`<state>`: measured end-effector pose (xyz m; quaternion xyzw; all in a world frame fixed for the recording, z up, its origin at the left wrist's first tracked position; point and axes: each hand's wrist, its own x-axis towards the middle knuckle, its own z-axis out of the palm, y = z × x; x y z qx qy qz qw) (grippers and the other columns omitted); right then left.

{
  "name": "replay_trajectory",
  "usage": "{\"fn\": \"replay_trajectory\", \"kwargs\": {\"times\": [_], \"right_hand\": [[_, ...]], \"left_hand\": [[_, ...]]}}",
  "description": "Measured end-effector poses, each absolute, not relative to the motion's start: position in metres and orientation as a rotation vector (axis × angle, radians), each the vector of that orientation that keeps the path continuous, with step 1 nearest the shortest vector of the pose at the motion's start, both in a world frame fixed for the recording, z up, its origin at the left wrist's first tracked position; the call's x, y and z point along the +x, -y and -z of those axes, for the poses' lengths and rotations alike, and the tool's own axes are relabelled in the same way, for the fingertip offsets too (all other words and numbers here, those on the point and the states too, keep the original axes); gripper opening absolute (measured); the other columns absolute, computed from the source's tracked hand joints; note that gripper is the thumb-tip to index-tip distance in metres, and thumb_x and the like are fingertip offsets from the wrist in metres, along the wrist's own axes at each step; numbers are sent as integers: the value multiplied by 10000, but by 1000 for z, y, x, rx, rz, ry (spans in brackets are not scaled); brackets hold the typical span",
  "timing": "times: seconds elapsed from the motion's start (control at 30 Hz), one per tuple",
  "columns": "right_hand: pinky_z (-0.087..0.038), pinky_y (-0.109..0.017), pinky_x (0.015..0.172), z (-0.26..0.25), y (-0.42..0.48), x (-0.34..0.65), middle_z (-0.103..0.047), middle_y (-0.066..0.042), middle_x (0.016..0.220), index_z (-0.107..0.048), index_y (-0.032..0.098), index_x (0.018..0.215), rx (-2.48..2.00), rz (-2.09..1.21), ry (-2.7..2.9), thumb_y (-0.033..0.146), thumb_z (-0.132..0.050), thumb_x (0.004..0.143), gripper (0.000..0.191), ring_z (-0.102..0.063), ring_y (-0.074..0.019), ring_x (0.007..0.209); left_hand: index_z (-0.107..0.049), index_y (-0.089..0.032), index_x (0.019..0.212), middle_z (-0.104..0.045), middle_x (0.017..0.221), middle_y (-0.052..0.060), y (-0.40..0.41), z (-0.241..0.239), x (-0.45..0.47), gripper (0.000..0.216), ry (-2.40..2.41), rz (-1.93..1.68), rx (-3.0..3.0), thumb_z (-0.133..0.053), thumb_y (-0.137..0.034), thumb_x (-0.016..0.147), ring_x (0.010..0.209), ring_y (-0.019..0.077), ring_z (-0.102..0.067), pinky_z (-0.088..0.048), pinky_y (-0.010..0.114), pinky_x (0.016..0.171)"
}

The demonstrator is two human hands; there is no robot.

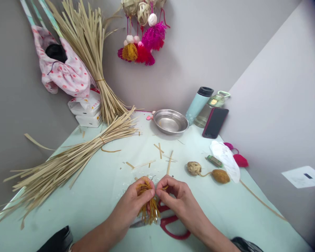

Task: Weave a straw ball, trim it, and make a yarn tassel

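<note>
My left hand (132,199) is closed round a mustard-yellow yarn tassel (153,211), its loose strands hanging below the fingers. Close beside it, my right hand (182,199) pinches with thumb and forefinger, and a bit of the same yarn shows within its curled fingers. Both sets of fingertips nearly meet at the tassel's top. Red-handled scissors (180,238) lie under my hands, partly hidden, along with some clear plastic. A flat straw strip (170,162) points away just beyond my right hand.
Straw bundles lie left (81,150) and stand behind (90,56). At the back are a metal bowl (170,127), a blue tumbler (199,103) and a phone (215,122). A woven ball (193,168), mustard yarn ball (220,176) and white cloth (227,161) lie right.
</note>
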<state>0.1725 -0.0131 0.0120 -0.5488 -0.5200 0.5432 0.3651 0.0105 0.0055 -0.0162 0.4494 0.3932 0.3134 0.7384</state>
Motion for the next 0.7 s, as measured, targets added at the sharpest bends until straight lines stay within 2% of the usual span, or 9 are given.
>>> {"fn": "replay_trajectory", "kwargs": {"times": [0.3,0.5,0.7], "right_hand": [[-380,-244,554,-4,15,172,-526,14,633,-573,146,788,-1385,-1532,1270,352,-618,824,214,-464,-119,581],[-342,-234,537,-4,15,172,-490,26,619,-557,151,760,-1357,-1494,1297,338,-610,833,208,-428,-110,574],[-275,-227,510,-2,14,171,-446,45,600,-545,157,760,-1295,-1524,1229,379,-639,823,249,-349,-92,551]], "left_hand": [[-529,-187,780,-455,725,-30,-8,11,11,124,-784,-714,847,-576,-273,856,696,118,-425,-351,228,655],[-537,-191,833,-471,751,-23,-6,5,10,148,-714,-711,749,-586,-324,873,699,119,-436,-353,230,644],[-522,-208,831,-545,855,-9,-6,5,10,135,-642,-776,724,-571,-313,901,781,123,-486,-389,242,743]]}}
